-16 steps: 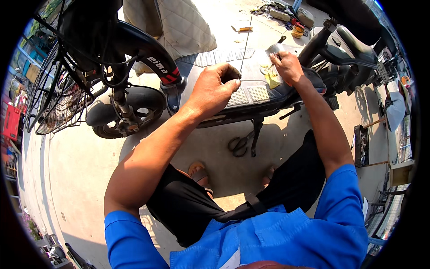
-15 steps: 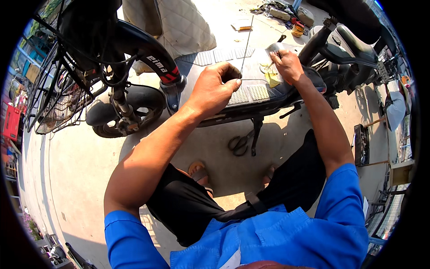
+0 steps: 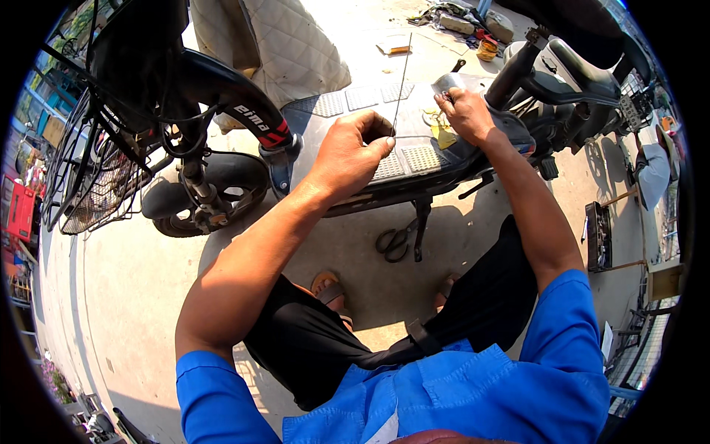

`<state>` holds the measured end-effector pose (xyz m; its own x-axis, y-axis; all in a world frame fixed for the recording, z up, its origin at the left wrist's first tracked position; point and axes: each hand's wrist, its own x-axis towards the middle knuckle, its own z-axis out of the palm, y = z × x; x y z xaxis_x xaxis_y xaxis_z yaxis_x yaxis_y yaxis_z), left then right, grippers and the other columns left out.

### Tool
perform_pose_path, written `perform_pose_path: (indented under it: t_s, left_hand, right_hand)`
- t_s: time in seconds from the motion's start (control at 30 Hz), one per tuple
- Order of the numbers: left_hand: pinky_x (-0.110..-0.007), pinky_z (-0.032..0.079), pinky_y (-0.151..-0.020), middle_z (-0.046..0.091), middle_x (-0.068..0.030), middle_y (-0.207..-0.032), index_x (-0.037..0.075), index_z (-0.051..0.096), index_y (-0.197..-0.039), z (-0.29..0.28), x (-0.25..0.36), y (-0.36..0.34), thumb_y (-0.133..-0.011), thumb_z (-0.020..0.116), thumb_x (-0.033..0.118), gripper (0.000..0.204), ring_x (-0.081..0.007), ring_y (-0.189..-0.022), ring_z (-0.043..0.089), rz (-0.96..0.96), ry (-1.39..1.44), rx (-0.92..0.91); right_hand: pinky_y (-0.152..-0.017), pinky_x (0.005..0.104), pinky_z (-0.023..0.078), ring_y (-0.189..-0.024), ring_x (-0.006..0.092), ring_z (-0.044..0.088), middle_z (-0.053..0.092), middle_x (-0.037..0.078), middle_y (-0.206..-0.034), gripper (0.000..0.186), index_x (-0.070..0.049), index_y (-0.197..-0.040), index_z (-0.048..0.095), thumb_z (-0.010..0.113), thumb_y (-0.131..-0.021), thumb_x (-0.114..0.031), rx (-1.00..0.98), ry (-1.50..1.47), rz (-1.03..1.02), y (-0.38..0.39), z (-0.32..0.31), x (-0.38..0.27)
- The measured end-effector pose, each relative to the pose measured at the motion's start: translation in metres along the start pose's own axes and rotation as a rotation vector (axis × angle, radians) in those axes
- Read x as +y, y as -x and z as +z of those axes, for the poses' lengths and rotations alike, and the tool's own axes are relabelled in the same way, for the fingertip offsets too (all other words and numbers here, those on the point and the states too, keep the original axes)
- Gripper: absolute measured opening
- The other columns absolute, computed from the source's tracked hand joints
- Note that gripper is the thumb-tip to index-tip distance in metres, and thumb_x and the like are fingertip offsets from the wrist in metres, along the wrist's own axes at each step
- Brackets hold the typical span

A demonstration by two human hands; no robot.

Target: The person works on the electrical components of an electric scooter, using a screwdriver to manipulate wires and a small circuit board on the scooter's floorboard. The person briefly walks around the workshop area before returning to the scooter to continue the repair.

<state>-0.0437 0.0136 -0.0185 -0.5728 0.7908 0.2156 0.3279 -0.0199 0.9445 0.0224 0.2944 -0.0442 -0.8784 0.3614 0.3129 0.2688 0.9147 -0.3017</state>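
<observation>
My left hand (image 3: 351, 153) is closed in a pinch between thumb and forefinger on a long thin dark wire (image 3: 404, 83), which stands almost upright above the grip. It hovers over the footboard (image 3: 418, 111) of an electric bike. To the right, my right hand (image 3: 470, 117) has its fingers drawn together over the footboard's right part, near a metal plate. Whatever its fingertips hold is too small to make out. A crumpled yellow piece (image 3: 444, 135) lies on the footboard just below those fingers.
Black-handled scissors (image 3: 394, 243) lie on the concrete beside the kickstand (image 3: 422, 231). At left are the front wheel (image 3: 240, 185) and a wire basket (image 3: 96, 196); a quilted cover (image 3: 299, 55) hangs behind. An open black case (image 3: 597, 237) sits at right, and rags and stones (image 3: 466, 22) lie far back.
The whole view has shifted slightly. My right hand's fingertips have moved a little to the left and nearer; the left hand keeps its pinch on the wire.
</observation>
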Motion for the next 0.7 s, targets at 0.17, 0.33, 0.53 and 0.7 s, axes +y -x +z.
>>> perform_pose_path:
  t_s: [0.17,0.33,0.53,0.7]
  left_hand:
    - [-0.026,0.051,-0.075,0.067,-0.0055,-0.089,-0.005,0.064,-0.099,0.004,0.004,-0.002,-0.089,0.065,0.003,0.013,-0.0094,-0.081,0.06,0.0,-0.026,-0.014]
    - [-0.026,0.051,-0.075,0.067,-0.0055,-0.089,-0.004,0.065,-0.099,0.005,0.003,-0.003,-0.089,0.066,0.004,0.013,-0.0095,-0.081,0.06,0.004,-0.047,-0.023]
    - [-0.026,0.051,-0.074,0.066,-0.0046,-0.087,-0.004,0.064,-0.098,0.003,-0.002,-0.005,-0.089,0.065,0.004,0.012,-0.0092,-0.08,0.06,-0.004,-0.035,-0.031]
    - [-0.026,0.051,-0.074,0.066,-0.0048,-0.087,-0.004,0.064,-0.097,0.003,-0.001,-0.004,-0.089,0.065,0.004,0.011,-0.0094,-0.08,0.06,0.001,-0.022,-0.027]
  right_hand:
    - [-0.075,0.0449,0.052,-0.079,0.0397,0.066,0.067,0.023,-0.077,0.043,0.002,-0.083,0.07,0.057,-0.096,-0.037,-0.022,-0.045,0.049,-0.004,0.0,0.005]
    - [-0.076,0.0437,0.052,-0.078,0.0384,0.067,0.068,0.022,-0.076,0.043,0.002,-0.085,0.07,0.057,-0.096,-0.037,-0.03,-0.101,0.062,-0.004,0.0,0.004]
    - [-0.078,0.0441,0.052,-0.081,0.0389,0.067,0.068,0.022,-0.077,0.044,0.002,-0.085,0.07,0.057,-0.096,-0.038,-0.055,-0.058,0.08,-0.006,0.0,0.002]
    - [-0.077,0.0473,0.053,-0.083,0.0413,0.067,0.069,0.024,-0.083,0.04,0.001,-0.089,0.07,0.057,-0.096,-0.037,-0.066,0.068,-0.004,0.003,0.001,-0.011]
